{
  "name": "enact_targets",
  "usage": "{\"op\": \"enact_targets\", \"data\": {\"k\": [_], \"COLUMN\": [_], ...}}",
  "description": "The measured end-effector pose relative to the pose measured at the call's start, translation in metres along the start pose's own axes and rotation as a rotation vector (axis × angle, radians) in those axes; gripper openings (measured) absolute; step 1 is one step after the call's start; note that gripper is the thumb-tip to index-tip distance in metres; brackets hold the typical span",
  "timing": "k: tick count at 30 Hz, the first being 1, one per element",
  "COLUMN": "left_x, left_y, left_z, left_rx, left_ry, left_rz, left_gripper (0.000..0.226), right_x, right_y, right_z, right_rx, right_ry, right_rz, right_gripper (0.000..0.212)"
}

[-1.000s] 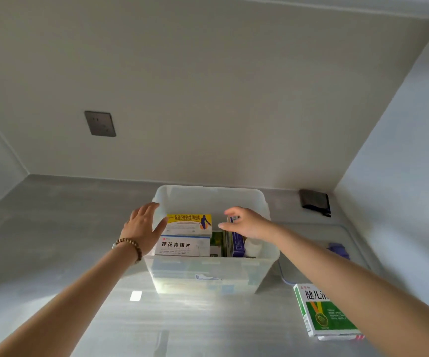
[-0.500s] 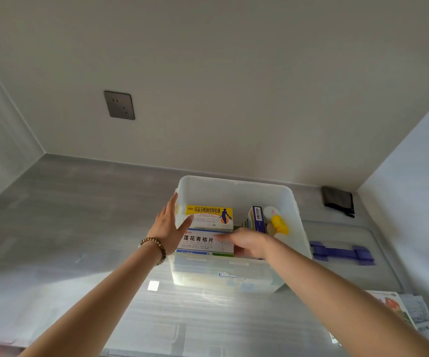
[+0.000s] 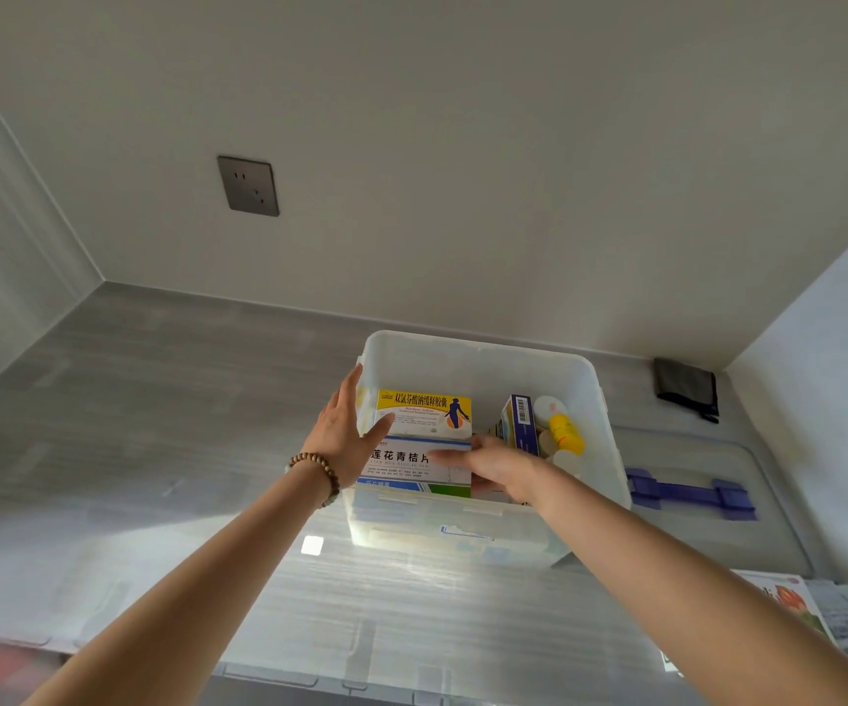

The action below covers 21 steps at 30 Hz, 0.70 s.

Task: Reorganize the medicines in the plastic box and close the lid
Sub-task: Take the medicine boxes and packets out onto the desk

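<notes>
the plastic box (image 3: 483,359) stands open on the desk (image 3: 157,400), and both hands are at it, apart from each other. the left hand (image 3: 343,435) is flat with straight fingers against the box's outer wall, its thumb reaching over the rim toward the yellow-topped carton (image 3: 424,407). the right hand (image 3: 493,466) is inside the box, fingers laid fairly straight across the face of the white carton (image 3: 401,463) that stands between the two hands. its thumb is hidden, so i cannot tell whether it pinches the carton or only presses it.

just beyond the right hand stand a blue carton (image 3: 518,422) and a yellow bottle (image 3: 564,433), packed loosely among pale round containers. the lid (image 3: 768,501), with its purple latch (image 3: 692,494), lies flat on the desk well to the outer side of the right hand.

likely risks:
- the cartons between the hands stand high. if they are left upright above the rim, the lid may not seat.
- pushing the white carton sideways could tip the blue carton onto the bottle.
- the box is light and translucent. a hard shove from the right hand could slide it unless the left hand braces it.
</notes>
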<state>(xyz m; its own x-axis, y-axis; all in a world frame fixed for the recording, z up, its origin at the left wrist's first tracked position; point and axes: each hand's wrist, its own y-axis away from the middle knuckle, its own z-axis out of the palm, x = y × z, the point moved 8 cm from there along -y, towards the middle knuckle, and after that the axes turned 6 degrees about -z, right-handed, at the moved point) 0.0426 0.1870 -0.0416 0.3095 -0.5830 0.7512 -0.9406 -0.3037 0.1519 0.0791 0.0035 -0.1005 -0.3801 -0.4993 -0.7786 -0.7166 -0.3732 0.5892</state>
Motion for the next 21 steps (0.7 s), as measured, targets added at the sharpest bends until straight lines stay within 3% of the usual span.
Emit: {"op": "enact_targets", "data": {"k": [4, 12, 17, 19, 21], "left_x": [0.000, -0.003, 0.029, 0.055, 0.080], "left_y": [-0.001, -0.002, 0.014, 0.029, 0.047], "left_z": [0.001, 0.000, -0.016, -0.017, -0.009], "left_rx": [0.002, 0.008, 0.165, 0.165, 0.047], "left_ry": [-0.009, -0.014, -0.182, -0.056, 0.153], "left_rz": [-0.006, -0.001, 0.159, 0.223, 0.228], "left_gripper": [0.075, 0.074, 0.078, 0.059, 0.034], "right_x": [-0.002, -0.012, -0.047, -0.057, -0.060], "right_y": [0.000, 0.009, 0.044, 0.066, 0.090], "right_z": [0.000, -0.017, -0.046, -0.055, -0.063], "right_rx": [0.004, 0.098, 0.141, 0.102, 0.084], "right_ry": [0.081, -0.040, -0.117, -0.132, -0.166], "right_rz": [-0.036, -0.102, -0.279, -0.321, -0.359], "right_gripper": [0.045, 0.031, 0.027, 0.028, 0.026]}}
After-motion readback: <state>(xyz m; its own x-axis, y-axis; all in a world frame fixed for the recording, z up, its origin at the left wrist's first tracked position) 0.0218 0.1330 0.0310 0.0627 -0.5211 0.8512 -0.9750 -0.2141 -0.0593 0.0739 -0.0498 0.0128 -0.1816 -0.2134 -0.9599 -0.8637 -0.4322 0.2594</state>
